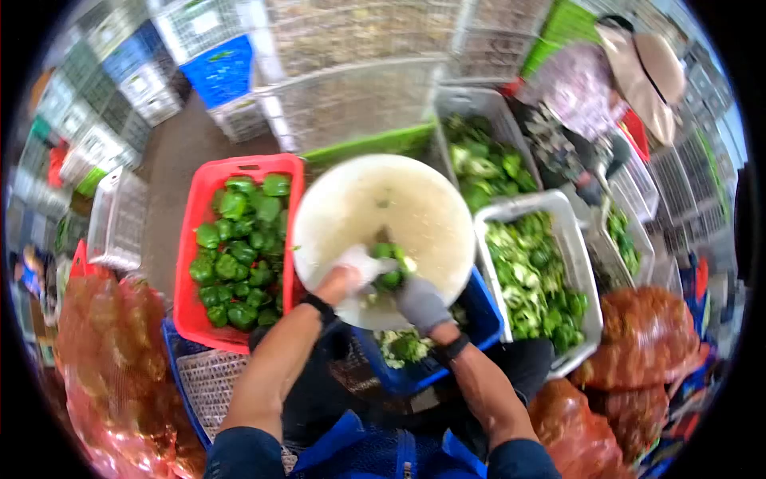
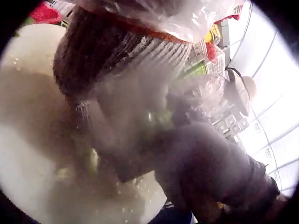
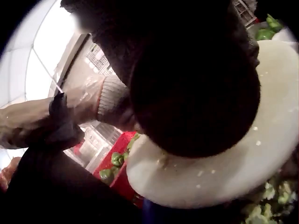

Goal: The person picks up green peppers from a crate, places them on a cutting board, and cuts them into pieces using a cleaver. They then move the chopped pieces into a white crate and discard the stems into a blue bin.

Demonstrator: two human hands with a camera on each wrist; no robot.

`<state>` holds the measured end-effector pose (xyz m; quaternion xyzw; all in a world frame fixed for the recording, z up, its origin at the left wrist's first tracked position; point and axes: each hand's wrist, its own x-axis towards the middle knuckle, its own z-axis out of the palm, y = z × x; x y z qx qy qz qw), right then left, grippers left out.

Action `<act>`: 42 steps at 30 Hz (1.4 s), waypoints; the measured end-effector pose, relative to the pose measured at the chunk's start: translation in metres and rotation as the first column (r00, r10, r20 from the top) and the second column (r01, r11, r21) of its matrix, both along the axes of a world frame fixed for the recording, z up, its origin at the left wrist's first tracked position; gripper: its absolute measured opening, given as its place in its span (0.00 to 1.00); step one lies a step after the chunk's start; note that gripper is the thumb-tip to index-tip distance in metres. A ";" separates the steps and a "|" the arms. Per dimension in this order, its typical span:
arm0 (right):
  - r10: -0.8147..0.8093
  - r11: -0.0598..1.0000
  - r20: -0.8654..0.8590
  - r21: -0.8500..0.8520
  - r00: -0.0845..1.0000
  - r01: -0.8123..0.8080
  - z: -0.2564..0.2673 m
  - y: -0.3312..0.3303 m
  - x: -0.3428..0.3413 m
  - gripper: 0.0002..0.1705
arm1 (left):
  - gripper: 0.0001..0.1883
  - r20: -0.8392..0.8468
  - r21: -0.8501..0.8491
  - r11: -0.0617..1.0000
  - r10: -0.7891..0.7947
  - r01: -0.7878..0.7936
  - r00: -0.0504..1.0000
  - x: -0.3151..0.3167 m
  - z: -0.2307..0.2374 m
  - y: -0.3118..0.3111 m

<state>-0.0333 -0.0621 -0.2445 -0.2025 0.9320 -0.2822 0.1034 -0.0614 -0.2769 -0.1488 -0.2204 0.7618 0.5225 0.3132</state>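
Note:
Over a round white board [image 1: 343, 191], my left hand [image 1: 355, 265], in a pale glove with clear plastic about it, grips a green bell pepper [image 1: 389, 279]. Close against the pepper's right side is my right hand [image 1: 424, 305] in a grey glove. Its fingers are blurred, and I cannot tell what they hold. A dark, narrow shape [image 1: 384, 235] shows just beyond the pepper. In the left wrist view both hands come together over the board [image 2: 28, 140], with a blurred green piece [image 2: 161, 117] between them. A dark round shape hides most of the right wrist view.
A red crate [image 1: 183, 279] of whole green peppers stands left of the board. To the right, a white crate [image 1: 592, 307] holds cut peppers, with a grey crate [image 1: 447, 104] behind. A blue bin [image 1: 487, 319] with trimmings sits under the board. Another person [image 1: 570, 88] sits at the upper right.

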 end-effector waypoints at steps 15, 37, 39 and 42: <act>-0.455 0.804 0.485 -0.138 0.747 0.579 0.063 -0.008 -0.002 0.12 | 0.28 -0.333 -0.668 0.735 -0.158 -0.115 0.930 0.091 -0.095 -0.274; -0.455 0.883 0.282 0.014 0.845 0.470 0.068 -0.019 -0.003 0.13 | 0.34 -0.089 -0.545 0.654 0.578 -0.525 0.811 -0.047 -0.153 -0.329; -0.379 0.923 0.137 -0.017 0.915 0.385 0.050 -0.008 0.000 0.13 | 0.31 -0.070 -0.355 0.682 0.662 -0.639 0.746 -0.015 -0.152 -0.316; -0.473 0.874 0.313 0.053 0.823 0.482 0.056 -0.001 -0.003 0.16 | 0.25 -0.072 -0.120 0.627 0.768 -0.770 0.636 0.021 -0.119 -0.288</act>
